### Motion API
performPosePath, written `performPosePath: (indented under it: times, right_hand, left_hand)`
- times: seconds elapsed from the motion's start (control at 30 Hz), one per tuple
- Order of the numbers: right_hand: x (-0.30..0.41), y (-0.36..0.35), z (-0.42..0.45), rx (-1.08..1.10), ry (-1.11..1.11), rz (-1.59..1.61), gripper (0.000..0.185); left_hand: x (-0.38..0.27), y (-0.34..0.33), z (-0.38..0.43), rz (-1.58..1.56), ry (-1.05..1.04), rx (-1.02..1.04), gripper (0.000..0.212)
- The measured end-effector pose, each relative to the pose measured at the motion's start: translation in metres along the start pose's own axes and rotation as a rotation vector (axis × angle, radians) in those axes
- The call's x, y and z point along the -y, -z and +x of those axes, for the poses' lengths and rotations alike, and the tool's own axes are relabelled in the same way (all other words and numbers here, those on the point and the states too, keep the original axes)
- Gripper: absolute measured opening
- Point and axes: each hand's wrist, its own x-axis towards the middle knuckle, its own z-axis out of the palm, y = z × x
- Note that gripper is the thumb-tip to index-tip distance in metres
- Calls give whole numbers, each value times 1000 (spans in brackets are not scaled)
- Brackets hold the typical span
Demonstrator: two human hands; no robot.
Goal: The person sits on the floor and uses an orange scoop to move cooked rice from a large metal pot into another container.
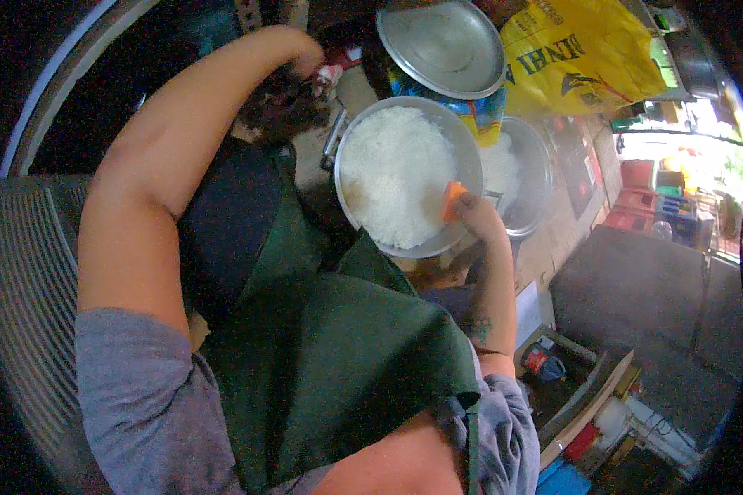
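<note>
A metal pot (pixel 402 176) full of white cooked rice (pixel 396 167) stands before me, browned at its lower left. At the pot's right rim, my right hand (pixel 480 216) grips a flat orange piece (pixel 452 201), possibly a scraper or holder, which overlaps the inside of the pot. My left hand (pixel 309 57) is up and left of the pot, beside a red and white cloth (pixel 328 75); its fingers are hidden, and whether it holds the cloth is unclear. Right of the pot, a second metal pot (pixel 535 185) holds more white rice (pixel 500 164), partly covered.
A round metal lid or tray (pixel 446 46) lies beyond the pot, next to a yellow printed bag (pixel 582 55). A dark, flat surface (pixel 638 291) is at the right. Below it are a bottle (pixel 543 362) and a wooden-edged frame (pixel 594 402). Red crates (pixel 634 207) stand farther off.
</note>
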Motion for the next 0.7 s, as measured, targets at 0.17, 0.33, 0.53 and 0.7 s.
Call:
performPosePath:
  times: [0.17, 0.33, 0.53, 0.7]
  right_hand:
    - [14, -12, -11, 135, 11, -62, 28]
    - [17, -16, -17, 164, 24, -104, 28]
    - [10, -26, -24, 138, -35, 358, 25]
    - [56, 4, -36, 225, 15, -71, 25]
  left_hand:
    - [-1, -3, 1, 107, -82, 50, 32]
    - [12, -22, 35, 42, -142, 30, 30]
    - [2, -6, 24, -22, -121, -18, 31]
    - [5, -8, 18, 82, -203, -50, 28]
